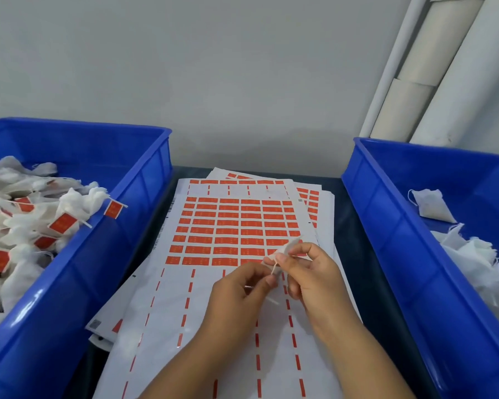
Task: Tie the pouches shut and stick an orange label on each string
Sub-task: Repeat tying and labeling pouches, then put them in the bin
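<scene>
Both hands meet over the lower right of a white sheet of orange labels (234, 226). My right hand (311, 277) pinches a small white pouch (285, 249) by its neck. My left hand (239, 289) pinches the pouch's thin white string (274, 269), and a loose string end trails below the fingers. Most of the pouch is hidden behind my fingers. No label shows on this string.
A blue bin (133, 214) on the left holds several tied pouches with orange labels. A blue bin (386, 226) on the right holds several plain white pouches. More label sheets (320, 203) lie stacked under the top one. White pipes (432, 67) run up the wall at the back right.
</scene>
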Demonstrator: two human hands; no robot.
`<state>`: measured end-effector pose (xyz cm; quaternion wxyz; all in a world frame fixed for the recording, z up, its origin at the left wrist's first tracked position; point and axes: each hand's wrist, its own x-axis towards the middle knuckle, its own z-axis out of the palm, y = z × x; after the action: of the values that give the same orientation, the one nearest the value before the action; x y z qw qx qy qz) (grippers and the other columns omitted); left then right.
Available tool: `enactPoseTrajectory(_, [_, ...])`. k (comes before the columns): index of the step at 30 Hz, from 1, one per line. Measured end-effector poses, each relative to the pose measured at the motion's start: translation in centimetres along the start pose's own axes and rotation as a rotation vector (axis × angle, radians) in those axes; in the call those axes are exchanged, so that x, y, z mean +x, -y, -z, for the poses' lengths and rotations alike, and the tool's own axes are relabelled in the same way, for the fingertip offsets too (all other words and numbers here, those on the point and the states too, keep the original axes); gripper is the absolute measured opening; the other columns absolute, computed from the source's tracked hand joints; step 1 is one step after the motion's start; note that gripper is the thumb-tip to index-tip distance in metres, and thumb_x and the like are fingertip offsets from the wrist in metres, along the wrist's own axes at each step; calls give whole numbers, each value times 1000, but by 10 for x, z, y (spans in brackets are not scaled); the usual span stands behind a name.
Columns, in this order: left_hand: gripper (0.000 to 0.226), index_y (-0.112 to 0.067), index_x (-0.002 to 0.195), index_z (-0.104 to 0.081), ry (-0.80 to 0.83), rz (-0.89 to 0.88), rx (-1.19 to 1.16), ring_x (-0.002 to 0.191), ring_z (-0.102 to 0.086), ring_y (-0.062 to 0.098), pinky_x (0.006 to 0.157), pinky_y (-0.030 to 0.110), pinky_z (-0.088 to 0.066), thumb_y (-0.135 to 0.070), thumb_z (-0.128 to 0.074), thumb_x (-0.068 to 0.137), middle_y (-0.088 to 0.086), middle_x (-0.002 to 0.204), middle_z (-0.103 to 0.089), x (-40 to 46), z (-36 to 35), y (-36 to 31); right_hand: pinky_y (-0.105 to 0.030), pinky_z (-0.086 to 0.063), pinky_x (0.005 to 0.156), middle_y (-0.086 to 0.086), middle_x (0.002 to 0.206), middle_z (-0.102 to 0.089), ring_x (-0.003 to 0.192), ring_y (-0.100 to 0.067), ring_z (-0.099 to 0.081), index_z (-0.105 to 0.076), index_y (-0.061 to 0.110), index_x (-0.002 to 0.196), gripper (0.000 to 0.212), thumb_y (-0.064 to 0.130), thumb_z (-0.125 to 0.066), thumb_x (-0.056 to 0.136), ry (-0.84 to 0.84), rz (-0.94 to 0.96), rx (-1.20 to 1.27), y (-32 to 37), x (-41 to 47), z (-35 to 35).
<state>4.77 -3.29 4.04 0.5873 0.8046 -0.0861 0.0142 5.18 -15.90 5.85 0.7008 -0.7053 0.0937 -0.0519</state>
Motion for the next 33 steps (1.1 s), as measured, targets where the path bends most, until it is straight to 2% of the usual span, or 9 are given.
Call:
enactPoseTrajectory(3, [19,-38,80,-59,15,-31,55,82,-56,-13,66,-3,-39,-24,-54,91,-34,79,-61,-2,-1,-1,-9,-47,56,20,85,-67,72,3,-63,-63,39,98,22,18,-62,91,69,154,-94,-1,-4,4])
enactPoseTrajectory(7, [18,-39,79,-57,-24,-51,86,77,-58,-9,65,1,-43,-25,-54,90,-31,77,-61,-5,1,-5,-12,-52,81,22,98,-59,102,6,-55,-58,51,91,28,25,-67,86,102,441,-412,-2,-8,6])
enactPoseTrajectory(11, [19,-37,78,-59,-41,-18,12,72,-59,-4,63,4,-45,-23,-54,90,-24,71,-63,-7,3,-9,-11,-50,83,21,99,-53,107,8,-51,-58,52,80,11,42,-62,79,73,508,-434,-3,-5,10])
enactPoseTrajectory(14, [28,-26,71,-69,65,112,-235,58,-57,6,60,12,-49,-16,-53,91,-8,60,-63,-4,7,-12,-10,-48,78,19,101,-45,105,2,-50,-57,52,71,25,35,-71,82,-32,579,-453,-8,-3,11])
enactPoseTrajectory(17, [35,-24,73,-74,217,180,-435,57,-55,9,60,18,-48,-8,-50,92,1,60,-60,-5,14,-16,-10,-45,78,18,102,-42,106,0,-47,-55,47,75,20,34,-71,77,-125,655,-494,-10,-2,11])
enactPoseTrajectory(19, [34,-23,74,-74,272,173,-481,57,-55,10,61,19,-47,-8,-50,92,1,60,-60,-6,16,-17,-11,-44,79,20,102,-42,106,-2,-47,-55,44,77,29,25,-77,76,-178,695,-526,-12,0,12])
enactPoseTrajectory(22, [31,-23,74,-74,337,142,-481,59,-55,10,63,20,-47,-10,-52,91,0,61,-60,-8,18,-19,-13,-43,79,26,107,-42,105,-1,-48,-53,47,70,41,17,-80,75,-216,636,-496,-9,1,15])
enactPoseTrajectory(28, [16,-25,73,-73,386,94,-476,60,-55,9,63,18,-47,-31,-59,74,-1,62,-61,-11,22,-23,-13,-43,77,31,113,-49,104,10,-49,-62,42,73,29,17,-75,78,-151,468,-412,-8,6,20])
enactPoseTrajectory(33, [15,-24,73,-73,400,109,-524,59,-54,11,69,24,-48,-29,-59,76,0,61,-60,-13,22,-23,-19,-51,81,27,94,-67,96,7,-61,-68,36,82,17,20,-71,83,-50,310,-286,-11,7,23])
